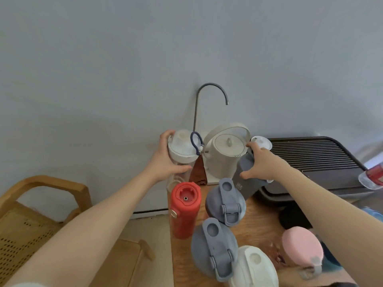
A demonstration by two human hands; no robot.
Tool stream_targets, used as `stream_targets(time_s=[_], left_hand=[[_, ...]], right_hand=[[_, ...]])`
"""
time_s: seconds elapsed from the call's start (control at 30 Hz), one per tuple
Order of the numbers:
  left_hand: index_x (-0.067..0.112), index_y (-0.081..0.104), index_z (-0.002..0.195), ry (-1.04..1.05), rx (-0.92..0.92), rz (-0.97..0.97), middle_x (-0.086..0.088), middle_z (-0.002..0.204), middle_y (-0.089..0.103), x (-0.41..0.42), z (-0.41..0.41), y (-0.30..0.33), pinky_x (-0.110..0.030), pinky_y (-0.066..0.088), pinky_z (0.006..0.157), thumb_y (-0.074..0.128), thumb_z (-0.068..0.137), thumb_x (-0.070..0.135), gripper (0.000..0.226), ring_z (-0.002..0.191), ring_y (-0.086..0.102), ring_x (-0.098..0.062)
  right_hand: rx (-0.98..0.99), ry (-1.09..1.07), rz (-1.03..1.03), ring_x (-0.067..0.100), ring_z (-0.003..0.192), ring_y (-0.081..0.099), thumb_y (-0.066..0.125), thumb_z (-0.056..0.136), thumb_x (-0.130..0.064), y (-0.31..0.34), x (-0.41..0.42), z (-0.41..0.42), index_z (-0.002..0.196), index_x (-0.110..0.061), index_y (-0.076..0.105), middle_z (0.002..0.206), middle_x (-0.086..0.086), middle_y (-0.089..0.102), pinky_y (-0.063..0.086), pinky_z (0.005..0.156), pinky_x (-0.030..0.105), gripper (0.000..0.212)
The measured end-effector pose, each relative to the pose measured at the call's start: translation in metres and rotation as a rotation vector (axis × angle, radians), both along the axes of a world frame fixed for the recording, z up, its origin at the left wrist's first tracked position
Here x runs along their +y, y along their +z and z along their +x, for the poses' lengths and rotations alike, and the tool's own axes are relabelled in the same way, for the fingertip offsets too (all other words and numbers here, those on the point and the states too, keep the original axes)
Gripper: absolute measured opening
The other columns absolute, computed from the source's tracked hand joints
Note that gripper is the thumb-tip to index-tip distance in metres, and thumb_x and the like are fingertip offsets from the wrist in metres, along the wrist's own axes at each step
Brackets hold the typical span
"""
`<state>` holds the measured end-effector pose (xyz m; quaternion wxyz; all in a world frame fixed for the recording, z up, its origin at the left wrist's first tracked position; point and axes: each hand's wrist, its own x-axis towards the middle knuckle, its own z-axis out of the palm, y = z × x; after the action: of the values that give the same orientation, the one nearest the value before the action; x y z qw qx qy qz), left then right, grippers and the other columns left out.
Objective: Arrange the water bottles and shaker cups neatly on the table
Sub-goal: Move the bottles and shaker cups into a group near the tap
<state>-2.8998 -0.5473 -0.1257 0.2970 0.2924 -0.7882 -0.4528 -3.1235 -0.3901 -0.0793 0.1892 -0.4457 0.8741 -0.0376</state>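
My left hand [167,162] grips a clear shaker cup [182,149] with a white lid and a blue loop, at the table's far left corner. My right hand [262,162] is wrapped around a dark grey bottle [245,183] with a white cap, tilted beside the kettle. In front stand a red bottle [185,206], two bottles with grey-blue flip lids [226,200] [214,245], a white-lidded cup [256,268] and a pink-lidded bottle [302,250], all on the wooden table [261,220].
A cream kettle [224,154] stands at the back under a curved metal spout [211,94]. A dark ribbed tray [315,160] fills the right rear. A plastic bottle with a red label [373,176] lies at the right edge. A wooden chair [41,208] is left of the table.
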Motion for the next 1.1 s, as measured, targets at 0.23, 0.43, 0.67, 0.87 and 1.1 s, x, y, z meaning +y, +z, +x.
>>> stream_targets(time_s=[0.23, 0.43, 0.67, 0.87, 1.1], left_hand=[[0.036, 0.018, 0.113, -0.274, -0.196, 0.086, 0.001, 0.110, 0.048, 0.009, 0.006, -0.023, -0.025, 0.044, 0.086, 0.079, 0.050, 0.038, 0.088, 0.098, 0.053, -0.013], [0.019, 0.032, 0.118, -0.239, -0.322, -0.129, -0.007, 0.119, 0.039, -0.001, 0.014, -0.019, -0.024, 0.040, 0.096, 0.077, 0.046, 0.045, 0.089, 0.110, 0.041, -0.022], [0.029, 0.017, 0.142, -0.371, -0.363, 0.040, 0.003, 0.135, 0.028, 0.001, 0.019, 0.014, -0.023, 0.021, 0.102, 0.061, 0.062, 0.029, 0.091, 0.124, 0.024, -0.007], [0.009, 0.063, 0.108, -0.149, -0.308, -0.279, -0.010, 0.120, 0.060, 0.008, 0.000, 0.030, -0.034, 0.037, 0.099, 0.049, 0.084, 0.029, 0.035, 0.115, 0.052, -0.026], [0.013, 0.059, 0.111, -0.213, -0.553, -0.494, -0.007, 0.124, 0.056, 0.031, -0.013, 0.028, -0.038, 0.032, 0.102, 0.064, 0.075, 0.047, 0.050, 0.120, 0.044, -0.028]], right_hand=[[-0.029, 0.035, 0.107, 0.026, 0.104, 0.051, 0.077, 0.061, -0.046, 0.009, 0.052, 0.016, 0.141, -0.028, 0.013, 0.120, 0.008, 0.047, 0.048, 0.091, 0.042, 0.104], [0.032, 0.011, 0.149, 0.036, 0.114, 0.052, 0.072, 0.061, -0.056, 0.006, 0.069, 0.035, 0.144, -0.031, 0.001, 0.138, 0.014, 0.040, 0.048, 0.093, 0.046, 0.112], [0.277, -0.043, 0.159, 0.038, 0.124, 0.045, 0.051, 0.067, -0.077, 0.009, 0.069, 0.046, 0.146, -0.022, 0.006, 0.143, 0.015, 0.038, 0.043, 0.095, 0.050, 0.106], [0.217, 0.260, -0.385, 0.026, 0.116, 0.051, 0.054, 0.086, -0.039, 0.017, 0.048, 0.089, 0.127, -0.015, 0.048, 0.131, 0.005, 0.051, 0.043, 0.090, 0.034, 0.048], [0.082, 0.294, 0.071, 0.041, 0.114, 0.048, 0.065, 0.075, -0.052, -0.017, 0.025, 0.111, 0.140, -0.025, 0.025, 0.147, 0.012, 0.018, 0.049, 0.086, 0.047, 0.081]])
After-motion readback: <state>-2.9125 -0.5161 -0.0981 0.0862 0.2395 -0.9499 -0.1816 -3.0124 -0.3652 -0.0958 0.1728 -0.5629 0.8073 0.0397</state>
